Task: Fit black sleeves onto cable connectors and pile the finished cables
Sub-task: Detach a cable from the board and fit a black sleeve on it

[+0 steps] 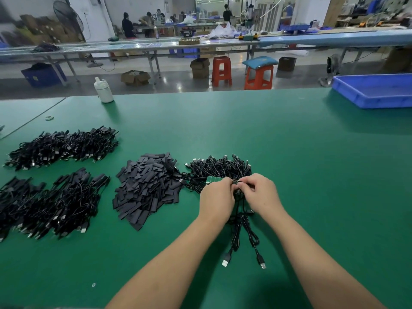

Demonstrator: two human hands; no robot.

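Left hand (217, 198): fingers curled, gripping a bunch of small green circuit-board connectors (214, 179) at its 12 o'clock edge. Right hand (259, 192): fingertips pinching 1 small connector end (235, 181) between the 2 hands; whether a sleeve is already on it cannot be told.

Risk, as judged: the pinch is fine and the part tiny, so a slip could drop it into the unfinished cable heap (219, 169) just behind, at 12 o'clock. 2 loose cables (243, 237) trail toward 6 o'clock, plugs on the worktop (312, 175); a tug could drag them.

Outward: sleeve pile (147, 188) at 9 o'clock, near. Finished cable piles (62, 146) (51, 204) farther at 9 to 10 o'clock. White bottle (103, 90) at 11 o'clock; blue tray (374, 90) at 2 o'clock, both well apart.
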